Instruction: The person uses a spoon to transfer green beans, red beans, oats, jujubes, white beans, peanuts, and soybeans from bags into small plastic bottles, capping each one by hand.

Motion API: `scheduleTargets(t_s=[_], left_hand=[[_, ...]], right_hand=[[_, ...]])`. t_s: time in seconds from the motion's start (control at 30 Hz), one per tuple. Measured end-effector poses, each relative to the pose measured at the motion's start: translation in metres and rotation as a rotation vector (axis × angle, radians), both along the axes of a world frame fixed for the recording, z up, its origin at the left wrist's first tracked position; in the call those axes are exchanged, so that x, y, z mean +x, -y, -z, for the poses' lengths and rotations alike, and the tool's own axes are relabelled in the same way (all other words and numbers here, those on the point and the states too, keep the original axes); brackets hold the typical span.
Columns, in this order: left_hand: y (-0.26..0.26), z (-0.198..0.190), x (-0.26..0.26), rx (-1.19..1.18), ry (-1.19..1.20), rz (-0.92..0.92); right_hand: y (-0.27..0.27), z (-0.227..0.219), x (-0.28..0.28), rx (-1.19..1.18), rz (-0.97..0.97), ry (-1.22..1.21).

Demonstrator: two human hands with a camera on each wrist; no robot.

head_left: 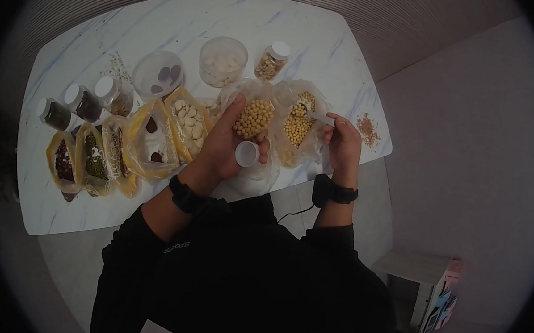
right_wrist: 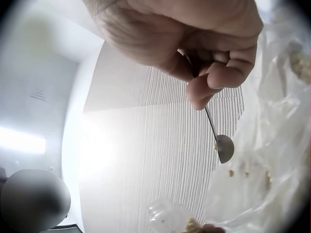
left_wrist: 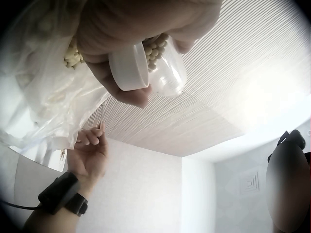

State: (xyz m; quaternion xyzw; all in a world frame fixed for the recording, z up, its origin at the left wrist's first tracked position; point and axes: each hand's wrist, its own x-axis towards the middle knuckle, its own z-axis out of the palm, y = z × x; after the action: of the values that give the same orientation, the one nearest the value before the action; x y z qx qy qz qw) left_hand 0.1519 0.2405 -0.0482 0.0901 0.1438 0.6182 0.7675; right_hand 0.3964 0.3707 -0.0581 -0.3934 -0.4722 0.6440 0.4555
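Observation:
My left hand [head_left: 222,142] holds a clear jar [left_wrist: 171,76] with round yellow beans [head_left: 255,117] in it. The same hand also keeps a white lid [head_left: 247,154] against the jar, and its hollow side shows in the head view. My right hand [head_left: 344,141] pinches the handle of a metal spoon [right_wrist: 226,148]. In the head view the spoon reaches over an open plastic bag [head_left: 289,154] of similar yellow beans [head_left: 298,125]. A few beans cling near the spoon's bowl in the right wrist view.
Open bags of white beans [head_left: 189,123], green beans [head_left: 96,162] and dark red beans [head_left: 64,168] line the table's [head_left: 234,16] near left. Behind stand small lidded jars, a tub of pale pieces [head_left: 223,61] and a jar of nuts [head_left: 268,64]. Reddish crumbs [head_left: 367,130] lie at the right.

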Motion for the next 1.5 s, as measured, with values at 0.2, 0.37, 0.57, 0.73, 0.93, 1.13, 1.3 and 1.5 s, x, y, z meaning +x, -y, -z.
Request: scheduleTargets(t_s=[0.2,0.37,0.57,0.73,0.93,1.13,1.3,1.5], left_hand=[[-0.001,0.002,0.001,0.000,-0.001,0.018],[-0.001,0.003,0.003,-0.020,-0.020,0.024],[0.000,0.001,0.003,-0.030,-0.017,0.011],[0.000,0.001,0.002,0.021,0.005,0.012],[0.001,0.000,0.001,0.026,0.033,0.019],[0.000,0.001,0.001,0.025,0.012,-0.001],[-0.001,0.002,0.001,0.014,0.024,0.007],[-0.001,0.002,0.002,-0.002,0.039,0.011]], right_hand=[[0.013,-0.030,0.005,0.044,0.017,-0.227],[0.036,-0.065,-0.015,0.159,-0.013,-0.307],[0.065,-0.080,-0.038,0.322,-0.032,-0.039],[0.076,-0.086,-0.042,0.751,-0.080,0.245],[0.059,-0.077,-0.030,0.760,0.193,0.398],[0.030,-0.030,-0.014,0.651,0.182,0.690],[0.023,-0.013,-0.008,0.570,0.098,0.722],[0.019,-0.015,0.000,0.204,0.005,0.461]])
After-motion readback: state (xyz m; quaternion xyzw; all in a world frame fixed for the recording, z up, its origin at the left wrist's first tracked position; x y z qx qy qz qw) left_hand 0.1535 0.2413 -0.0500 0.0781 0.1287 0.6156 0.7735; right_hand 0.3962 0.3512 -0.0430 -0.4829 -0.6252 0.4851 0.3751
